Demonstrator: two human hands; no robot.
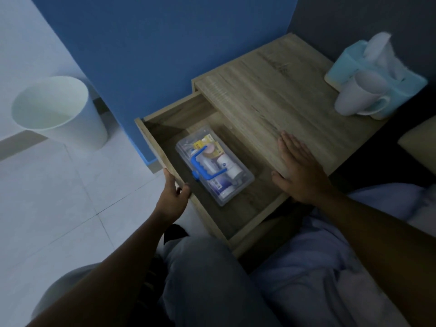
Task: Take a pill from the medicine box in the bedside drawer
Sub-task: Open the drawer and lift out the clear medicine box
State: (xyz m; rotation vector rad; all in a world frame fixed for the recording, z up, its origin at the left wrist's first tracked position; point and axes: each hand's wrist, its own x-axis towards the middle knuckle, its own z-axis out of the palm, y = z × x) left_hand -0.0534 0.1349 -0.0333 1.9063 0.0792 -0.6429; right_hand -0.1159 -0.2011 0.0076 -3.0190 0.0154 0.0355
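Drawer (165, 131) of the wooden bedside table (271, 102) is pulled out to the left, open. Medicine box (213, 168) lies flat inside it, clear plastic, lid shut, blue handle (205, 166) folded across the top, bottles and packets visible through the lid (labels too small to read).

Left hand (175, 197) grips the drawer's front panel at its near end, fingers curled over the outer face, thumb on the inner side. Right hand (299, 168) lies flat and spread on the tabletop's near-left edge, palm down, thumb hanging over the edge above the drawer, holding nothing. Neither hand touches the box; it sits between them.

Far right on the tabletop: white mug (361, 96) just beside a light-blue tissue box (377, 67), apparently touching. White bin (59, 109) stands on the tiled floor, far left.
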